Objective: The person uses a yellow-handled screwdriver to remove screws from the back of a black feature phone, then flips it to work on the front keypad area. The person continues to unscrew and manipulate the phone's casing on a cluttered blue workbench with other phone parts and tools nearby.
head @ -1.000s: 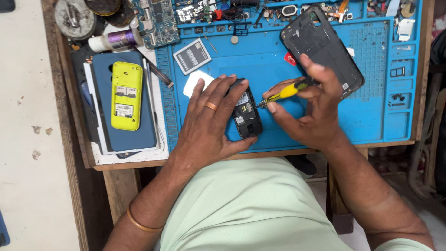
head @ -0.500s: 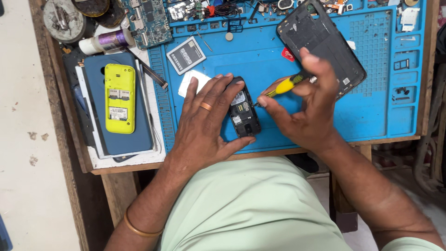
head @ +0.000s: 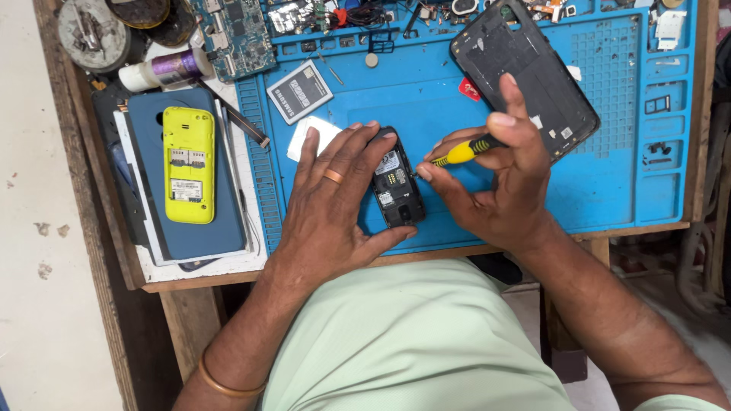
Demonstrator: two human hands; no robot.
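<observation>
A small black phone [head: 396,186] with its back off lies on the blue work mat [head: 457,99]. My left hand [head: 331,202] presses flat over its left side, fingers spread, a ring on one finger, thumb under the phone's lower end. My right hand [head: 502,179] grips a yellow-handled screwdriver [head: 461,154], whose tip touches the phone's right edge.
A large black phone back shell [head: 525,72] lies at the mat's upper right. A flat battery [head: 299,91] and white card [head: 318,135] sit above my left hand. A yellow phone body [head: 188,164] rests on a blue case at left. Circuit boards and small parts line the far edge.
The view has shifted slightly. My right hand has tilted the screwdriver and brought its tip down against the small phone's right edge; my left hand stays on the phone.
</observation>
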